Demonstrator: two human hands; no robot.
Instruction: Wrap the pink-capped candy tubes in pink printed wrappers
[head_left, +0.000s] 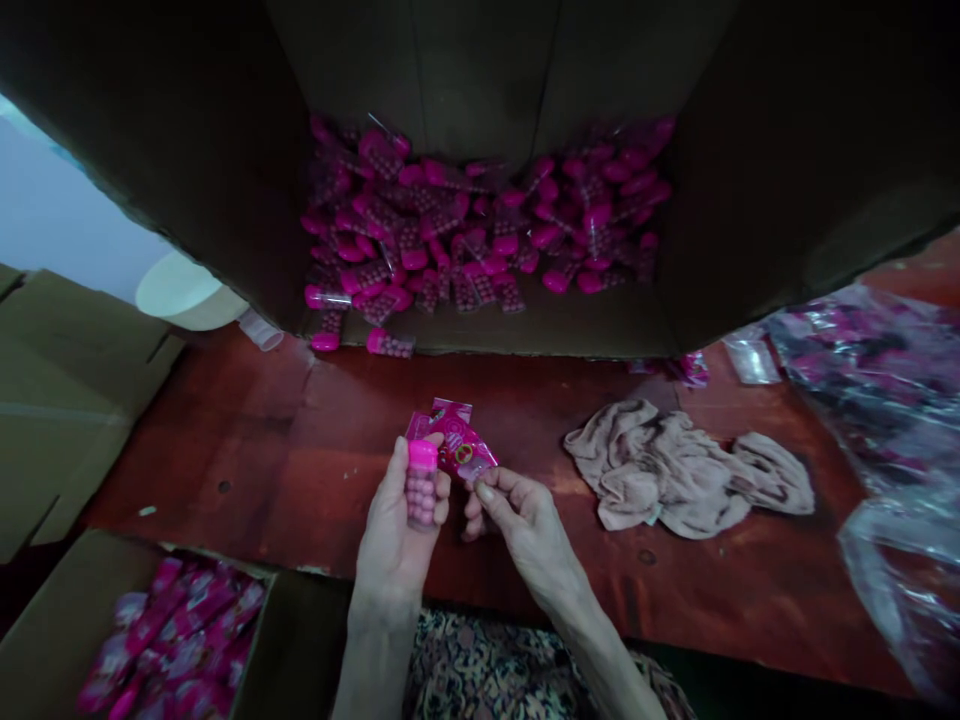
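My left hand [397, 535] is wrapped round a small clear candy bottle [421, 485] with a bright pink cap, held upright with pink balls inside. To its right, my right hand [521, 510] pinches the lower corner of a printed pink wrapper [461, 445] between thumb and fingertips. More of these pink wrappers lie just behind, close to the red tabletop. Both hands are over the table's near edge, a short way apart. Many similar bottles [465, 230] are heaped in the large cardboard box [480, 335] lying on its side ahead.
A crumpled beige cloth [675, 465] lies on the red table [322, 460] at right. Beyond it are a clear plastic bag [892, 400] with pink contents and a clear cup [752, 358]. At lower left, an open carton [67, 600] holds wrapped pink bottles [187, 630].
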